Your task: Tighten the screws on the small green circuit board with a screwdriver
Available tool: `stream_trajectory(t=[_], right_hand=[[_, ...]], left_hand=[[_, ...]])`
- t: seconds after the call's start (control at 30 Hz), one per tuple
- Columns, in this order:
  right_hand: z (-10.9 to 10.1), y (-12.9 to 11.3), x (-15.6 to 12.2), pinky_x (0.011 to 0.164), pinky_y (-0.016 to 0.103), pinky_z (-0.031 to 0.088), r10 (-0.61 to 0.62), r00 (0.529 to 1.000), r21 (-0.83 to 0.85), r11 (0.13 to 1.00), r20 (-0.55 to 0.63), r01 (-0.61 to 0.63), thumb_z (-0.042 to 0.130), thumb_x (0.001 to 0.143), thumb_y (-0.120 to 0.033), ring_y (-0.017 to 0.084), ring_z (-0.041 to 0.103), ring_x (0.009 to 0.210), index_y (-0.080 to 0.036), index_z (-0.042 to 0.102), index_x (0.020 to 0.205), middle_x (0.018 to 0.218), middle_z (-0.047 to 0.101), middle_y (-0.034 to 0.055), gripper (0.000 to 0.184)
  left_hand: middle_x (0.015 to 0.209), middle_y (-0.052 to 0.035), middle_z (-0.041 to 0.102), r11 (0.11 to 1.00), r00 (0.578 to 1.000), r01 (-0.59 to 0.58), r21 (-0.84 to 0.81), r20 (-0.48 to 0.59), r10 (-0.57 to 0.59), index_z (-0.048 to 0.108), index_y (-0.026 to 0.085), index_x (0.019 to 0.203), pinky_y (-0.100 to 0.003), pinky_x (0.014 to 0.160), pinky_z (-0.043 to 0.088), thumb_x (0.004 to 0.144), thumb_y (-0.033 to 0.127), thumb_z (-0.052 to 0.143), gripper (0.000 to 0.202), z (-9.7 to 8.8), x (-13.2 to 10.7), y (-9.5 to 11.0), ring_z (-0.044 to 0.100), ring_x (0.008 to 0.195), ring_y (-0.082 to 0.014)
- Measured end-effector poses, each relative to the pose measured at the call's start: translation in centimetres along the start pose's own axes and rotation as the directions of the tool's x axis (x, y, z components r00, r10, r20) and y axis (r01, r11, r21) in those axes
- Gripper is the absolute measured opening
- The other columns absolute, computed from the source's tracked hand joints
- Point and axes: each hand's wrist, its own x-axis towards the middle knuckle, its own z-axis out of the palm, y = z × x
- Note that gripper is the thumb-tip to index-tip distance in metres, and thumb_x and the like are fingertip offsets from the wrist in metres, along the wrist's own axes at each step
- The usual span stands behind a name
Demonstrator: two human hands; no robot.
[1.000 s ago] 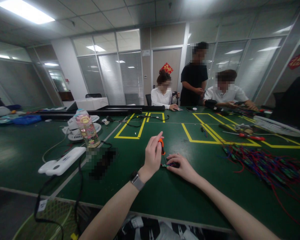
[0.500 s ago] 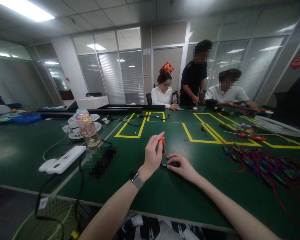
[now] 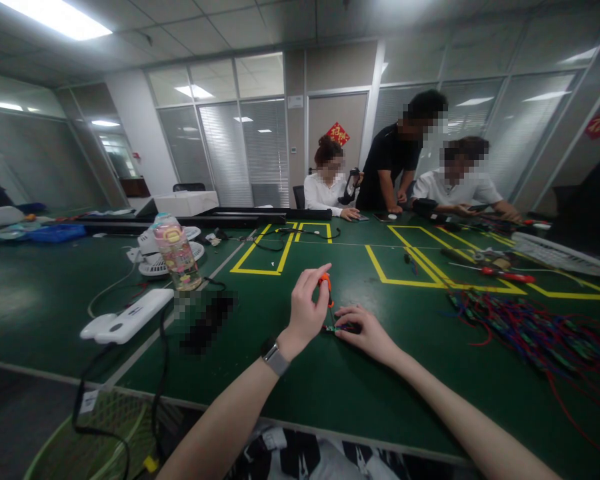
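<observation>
My left hand (image 3: 306,308), with a watch on the wrist, is closed round the orange handle of a small screwdriver (image 3: 325,285) held upright, tip down. The tip meets a small green circuit board (image 3: 336,329) lying on the green table (image 3: 330,393). My right hand (image 3: 364,331) rests on the table with its fingers pressed on that board, pinning it. The two hands are close together, almost touching.
A heap of red and blue wires with boards (image 3: 530,330) lies to the right. A red screwdriver (image 3: 500,274) lies in a yellow-taped box. Left stand a drink bottle (image 3: 176,252), a white power strip (image 3: 127,319) and small fans (image 3: 155,257). Three people (image 3: 390,167) work at the far side.
My hands stay on the screwdriver and the board, with only a slight turn of the left fingers. The standing person across the table has leaned down toward the seated one.
</observation>
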Motion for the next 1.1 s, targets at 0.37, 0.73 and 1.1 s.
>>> stream_trajectory(t=[0.37, 0.73, 1.1], right_hand=[[0.02, 0.15, 0.05, 0.113, 0.058, 0.017, -0.003, 1.000, 0.011, 1.000, 0.005, 0.002, 0.072, 0.075, -0.028, 0.027, 0.059, 0.113, -0.023, 0.075, 0.083, 0.111, 0.070, 0.0088, 0.010], [0.03, 0.09, 0.01, 0.113, 0.058, 0.018, -0.002, 1.000, 0.017, 1.000, 0.000, 0.002, 0.071, 0.076, -0.030, 0.027, 0.060, 0.112, -0.023, 0.075, 0.083, 0.111, 0.070, 0.0091, 0.011], [0.12, 0.26, 0.05, 0.113, 0.058, 0.017, 0.001, 1.000, 0.019, 1.000, 0.005, -0.001, 0.072, 0.075, -0.028, 0.027, 0.059, 0.113, -0.024, 0.075, 0.083, 0.112, 0.070, 0.0083, 0.010]], left_hand=[[0.101, -0.0068, 0.057, 0.999, 0.998, -0.036, 0.025, -0.043, 0.037, 0.058, 0.020, 0.124, -0.030, 0.081, 0.048, 0.099, 0.023, 0.039, 0.031, -0.06, -0.32, 0.08, 0.056, 0.093, -0.0170], [0.097, -0.0052, 0.052, 0.998, 0.998, -0.023, 0.052, -0.062, 0.026, 0.061, 0.022, 0.119, -0.029, 0.077, 0.048, 0.097, 0.027, 0.046, 0.027, 0.19, -0.50, -0.09, 0.055, 0.087, -0.0161], [0.090, -0.0030, 0.054, 0.998, 0.999, -0.026, 0.062, -0.043, 0.028, 0.062, 0.022, 0.116, -0.028, 0.077, 0.048, 0.095, 0.025, 0.051, 0.024, 0.08, -0.10, -0.17, 0.055, 0.084, -0.0157]])
